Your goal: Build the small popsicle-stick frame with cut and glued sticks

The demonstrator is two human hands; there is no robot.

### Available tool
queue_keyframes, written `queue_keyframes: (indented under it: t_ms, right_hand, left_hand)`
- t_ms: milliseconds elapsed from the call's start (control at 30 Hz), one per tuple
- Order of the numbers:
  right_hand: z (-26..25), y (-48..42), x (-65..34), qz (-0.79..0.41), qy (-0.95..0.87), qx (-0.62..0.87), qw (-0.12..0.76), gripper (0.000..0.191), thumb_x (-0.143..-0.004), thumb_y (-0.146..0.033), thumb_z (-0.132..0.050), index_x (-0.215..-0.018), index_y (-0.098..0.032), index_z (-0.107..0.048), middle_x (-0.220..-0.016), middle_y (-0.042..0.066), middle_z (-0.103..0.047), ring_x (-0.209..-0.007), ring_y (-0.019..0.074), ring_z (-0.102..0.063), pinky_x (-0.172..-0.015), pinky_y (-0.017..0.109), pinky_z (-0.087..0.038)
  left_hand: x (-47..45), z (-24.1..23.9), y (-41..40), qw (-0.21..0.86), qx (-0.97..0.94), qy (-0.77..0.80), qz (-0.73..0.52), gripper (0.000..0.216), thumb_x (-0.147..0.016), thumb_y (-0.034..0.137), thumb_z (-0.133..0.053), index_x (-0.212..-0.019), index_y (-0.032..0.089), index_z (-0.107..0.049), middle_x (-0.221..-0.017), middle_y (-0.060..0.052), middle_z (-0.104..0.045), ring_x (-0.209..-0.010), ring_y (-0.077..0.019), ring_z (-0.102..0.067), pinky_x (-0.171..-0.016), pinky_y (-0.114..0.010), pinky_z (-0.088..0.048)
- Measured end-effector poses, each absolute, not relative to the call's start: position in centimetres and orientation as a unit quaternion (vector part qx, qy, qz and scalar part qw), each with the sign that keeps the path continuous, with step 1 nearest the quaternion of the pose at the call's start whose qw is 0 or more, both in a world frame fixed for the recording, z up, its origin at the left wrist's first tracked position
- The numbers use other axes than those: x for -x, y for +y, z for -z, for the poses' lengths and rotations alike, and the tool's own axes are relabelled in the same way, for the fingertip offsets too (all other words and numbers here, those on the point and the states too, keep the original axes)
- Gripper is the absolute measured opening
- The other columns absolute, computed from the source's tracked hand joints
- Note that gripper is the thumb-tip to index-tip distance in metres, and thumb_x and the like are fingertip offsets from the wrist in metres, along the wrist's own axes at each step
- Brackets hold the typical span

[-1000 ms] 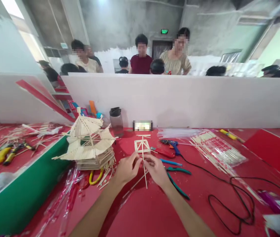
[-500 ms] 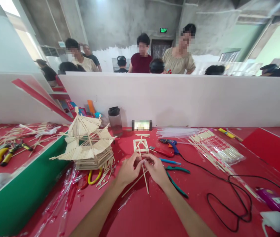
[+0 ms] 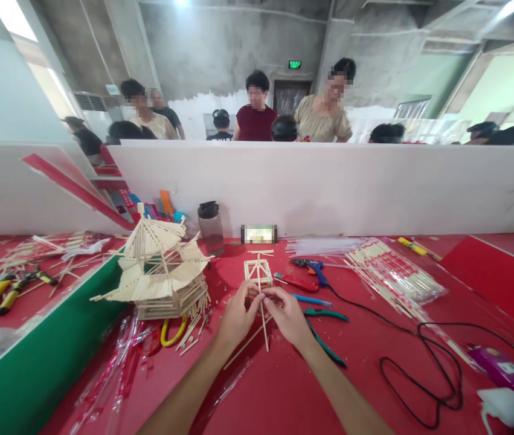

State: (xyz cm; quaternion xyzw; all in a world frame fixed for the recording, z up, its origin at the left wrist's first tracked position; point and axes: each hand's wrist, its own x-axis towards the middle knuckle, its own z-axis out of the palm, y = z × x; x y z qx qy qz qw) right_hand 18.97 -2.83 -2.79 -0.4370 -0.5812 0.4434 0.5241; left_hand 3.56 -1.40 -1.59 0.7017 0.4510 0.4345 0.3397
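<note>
My left hand (image 3: 240, 311) and my right hand (image 3: 286, 311) meet at the middle of the table, fingertips pinched on one thin wooden stick (image 3: 264, 329). The stick's near end points toward me; its far end reaches over a small box frame of sticks (image 3: 250, 266), just beyond my fingers. Another loose stick (image 3: 243, 349) lies slantwise below my left hand. To the left stands a tiered pavilion model (image 3: 161, 275) built from wooden sticks. Pliers with green handles (image 3: 327, 313) lie open beside my right hand, near a blue pen-like tool (image 3: 311, 300).
A blue glue gun (image 3: 315, 267) with a black cable (image 3: 374, 312) and a red utility knife (image 3: 296, 281) lie on the right. Bagged sticks (image 3: 397, 269) are behind. A bottle (image 3: 210, 226) and phone (image 3: 259, 234) stand by the white partition (image 3: 329, 187). People are beyond it.
The view has tilted slightly, so the scene sits lower. The stick in my fingers has swung a little and now lines up more with the small frame. Both hands keep their pinch.
</note>
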Motion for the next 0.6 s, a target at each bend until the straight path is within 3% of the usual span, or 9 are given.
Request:
queue_keyframes:
  t_ms: [200, 600]
  right_hand:
    - [2.51, -3.03, -18.81, -0.453, -0.582, 0.435, 0.516, 0.025, -0.087, -0.036, -0.058, -0.105, -0.02, -0.065, -0.106, 0.008, -0.067, -0.087, 0.0213, -0.067, -0.068, 0.031, -0.058]
    - [2.86, -3.21, -18.7, -0.46, -0.579, 0.424, 0.522, 0.025, -0.086, -0.034, -0.059, -0.107, -0.02, -0.065, -0.108, 0.008, -0.065, -0.088, 0.0211, -0.065, -0.07, 0.033, -0.059]
  left_hand:
    - [-3.32, 1.78, -1.27, 0.319, -0.706, 0.46, -0.433, 0.016, -0.091, 0.037, -0.051, -0.097, 0.022, -0.054, -0.09, -0.001, -0.066, -0.078, -0.015, -0.065, -0.074, -0.027, -0.05]
    - [-3.39, 1.26, -1.44, 0.321, -0.71, 0.458, -0.428, 0.019, -0.093, 0.039, -0.048, -0.097, 0.022, -0.055, -0.09, -0.002, -0.068, -0.081, -0.0162, -0.066, -0.075, -0.027, -0.05]
